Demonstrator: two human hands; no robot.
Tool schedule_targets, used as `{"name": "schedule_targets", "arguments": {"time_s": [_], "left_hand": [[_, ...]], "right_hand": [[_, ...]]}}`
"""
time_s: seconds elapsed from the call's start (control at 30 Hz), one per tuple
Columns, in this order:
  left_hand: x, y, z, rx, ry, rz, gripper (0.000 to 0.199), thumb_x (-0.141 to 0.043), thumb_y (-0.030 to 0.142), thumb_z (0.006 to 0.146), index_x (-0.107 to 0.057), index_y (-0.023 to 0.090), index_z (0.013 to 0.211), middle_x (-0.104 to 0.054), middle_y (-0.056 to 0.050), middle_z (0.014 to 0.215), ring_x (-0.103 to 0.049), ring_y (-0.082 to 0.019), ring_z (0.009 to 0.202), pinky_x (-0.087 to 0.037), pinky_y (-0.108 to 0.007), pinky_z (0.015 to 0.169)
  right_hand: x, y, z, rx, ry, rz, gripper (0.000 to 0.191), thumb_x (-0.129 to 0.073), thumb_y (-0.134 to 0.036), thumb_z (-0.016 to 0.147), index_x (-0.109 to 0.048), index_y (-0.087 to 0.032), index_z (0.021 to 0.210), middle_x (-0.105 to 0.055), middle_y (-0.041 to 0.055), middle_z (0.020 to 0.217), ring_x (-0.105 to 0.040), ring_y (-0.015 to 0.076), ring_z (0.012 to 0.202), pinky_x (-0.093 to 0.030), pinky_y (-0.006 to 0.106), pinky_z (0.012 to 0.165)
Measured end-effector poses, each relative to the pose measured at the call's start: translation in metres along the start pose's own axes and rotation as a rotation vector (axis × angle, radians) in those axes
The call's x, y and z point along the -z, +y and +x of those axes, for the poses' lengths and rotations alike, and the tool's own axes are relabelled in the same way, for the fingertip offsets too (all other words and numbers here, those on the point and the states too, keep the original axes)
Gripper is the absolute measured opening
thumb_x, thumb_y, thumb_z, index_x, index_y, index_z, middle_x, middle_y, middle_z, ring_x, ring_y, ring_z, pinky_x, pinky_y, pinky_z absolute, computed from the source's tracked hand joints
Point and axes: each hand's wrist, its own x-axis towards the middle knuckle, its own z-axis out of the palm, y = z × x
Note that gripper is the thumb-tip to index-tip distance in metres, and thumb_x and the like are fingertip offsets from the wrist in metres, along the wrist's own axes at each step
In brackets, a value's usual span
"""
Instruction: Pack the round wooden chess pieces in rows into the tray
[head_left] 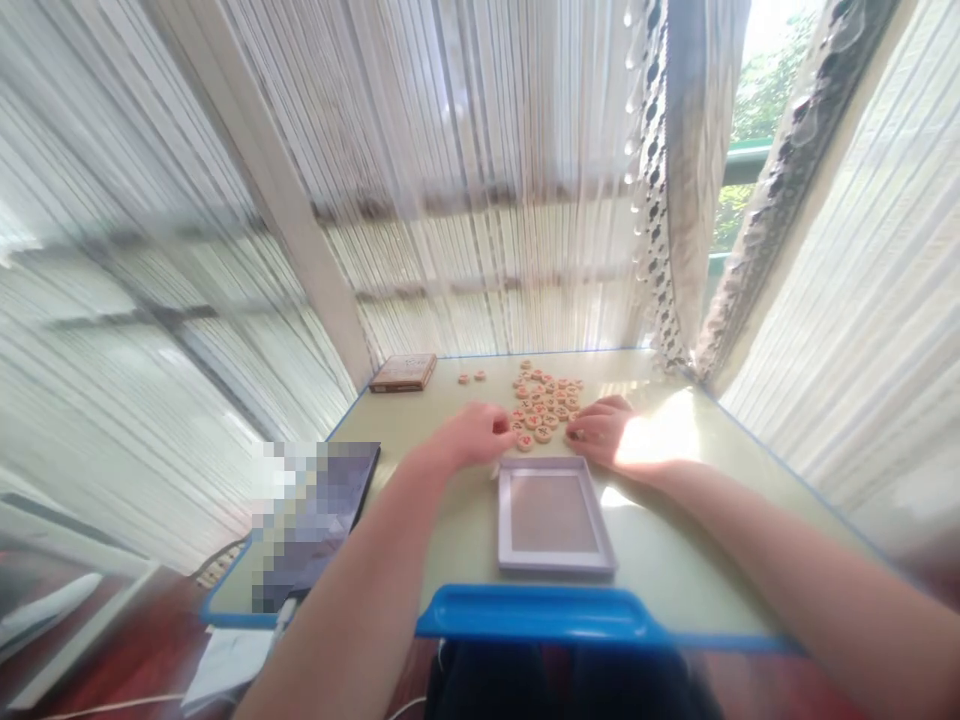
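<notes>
Many round wooden pieces with red or dark characters lie in a loose pile (546,400) near the middle of the table. My left hand (484,435) is at the pile's left edge, fingers curled together by the nearest pieces; what they hold, if anything, is hidden. At the right edge, my right hand (600,430) rests low on the table with its fingers bent around something I cannot make out. A shallow pale lilac box (506,520) lies just in front of the pile. Two loose pieces (471,378) sit apart at the back left.
A brown wooden box (405,372) lies at the back left corner. A dark tablet (330,520), partly pixelated, is by the left edge with a cable. A blue tray (536,613) runs along the near edge. String curtains hang behind the table.
</notes>
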Motion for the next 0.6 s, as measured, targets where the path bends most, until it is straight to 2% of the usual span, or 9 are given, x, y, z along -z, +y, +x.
{"name": "schedule_targets", "arguments": {"time_s": [0.1, 0.17, 0.37, 0.43, 0.5, 0.57, 0.6], "left_hand": [[0.004, -0.001, -0.006, -0.006, -0.129, -0.095, 0.016, -0.055, 0.031, 0.064, -0.063, 0.017, 0.064, -0.058, 0.002, 0.058, -0.048, -0.010, 0.052, -0.030, -0.022, 0.046], [0.003, 0.000, -0.007, -0.005, -0.190, -0.136, 0.014, -0.057, 0.030, 0.061, -0.062, 0.017, 0.061, -0.057, 0.002, 0.057, -0.048, -0.010, 0.051, -0.029, -0.021, 0.044], [-0.006, 0.001, -0.002, -0.015, -0.179, -0.125, 0.031, -0.058, 0.047, 0.064, -0.063, 0.017, 0.060, -0.056, 0.002, 0.053, -0.047, -0.010, 0.050, -0.030, -0.022, 0.045], [-0.006, 0.002, 0.000, 0.016, -0.108, -0.074, 0.042, -0.053, 0.056, 0.067, -0.064, 0.016, 0.063, -0.058, 0.000, 0.055, -0.049, -0.012, 0.052, -0.033, -0.023, 0.048], [-0.007, 0.001, 0.002, 0.070, 0.031, -0.018, 0.051, -0.046, 0.062, 0.071, -0.067, 0.017, 0.073, -0.063, -0.003, 0.065, -0.055, -0.015, 0.062, -0.039, -0.025, 0.057], [-0.011, -0.002, 0.007, 0.067, 0.178, 0.021, 0.054, -0.041, 0.063, 0.075, -0.066, 0.018, 0.093, -0.066, -0.007, 0.089, -0.057, -0.021, 0.086, -0.042, -0.030, 0.073], [-0.014, -0.004, 0.009, 0.028, 0.228, 0.036, 0.055, -0.041, 0.061, 0.076, -0.063, 0.020, 0.105, -0.062, -0.009, 0.105, -0.052, -0.025, 0.102, -0.040, -0.034, 0.084]], "right_hand": [[0.006, 0.001, -0.001, 0.004, -0.034, -0.027, 0.030, -0.056, -0.034, 0.074, -0.065, -0.028, 0.102, -0.062, 0.0028, 0.108, -0.046, 0.0242, 0.109, -0.039, 0.040, 0.094], [0.007, 0.002, -0.001, -0.058, -0.039, -0.057, 0.040, -0.057, -0.036, 0.072, -0.060, -0.027, 0.111, -0.057, 0.0046, 0.117, -0.044, 0.0259, 0.114, -0.039, 0.042, 0.095], [0.002, 0.005, -0.001, -0.192, -0.102, -0.064, 0.044, -0.051, -0.038, 0.076, -0.055, -0.025, 0.118, -0.047, 0.0067, 0.129, -0.043, 0.0247, 0.118, -0.037, 0.039, 0.098], [0.002, 0.005, -0.001, -0.222, -0.111, -0.087, 0.051, -0.051, -0.035, 0.076, -0.047, -0.025, 0.127, -0.037, 0.0060, 0.139, -0.035, 0.0252, 0.125, -0.036, 0.040, 0.099], [0.002, 0.005, 0.000, -0.257, -0.118, -0.148, 0.055, -0.048, -0.035, 0.079, -0.039, -0.024, 0.132, -0.028, 0.0069, 0.144, -0.025, 0.0273, 0.130, -0.033, 0.043, 0.102], [0.000, 0.008, 0.000, -0.273, -0.154, -0.224, 0.052, -0.041, -0.036, 0.084, -0.038, -0.018, 0.134, -0.029, 0.0109, 0.143, -0.021, 0.0298, 0.132, -0.028, 0.047, 0.104], [-0.002, 0.010, 0.000, -0.266, -0.177, -0.252, 0.050, -0.037, -0.035, 0.087, -0.038, -0.017, 0.133, -0.031, 0.0124, 0.141, -0.021, 0.0303, 0.131, -0.025, 0.049, 0.104]]}}
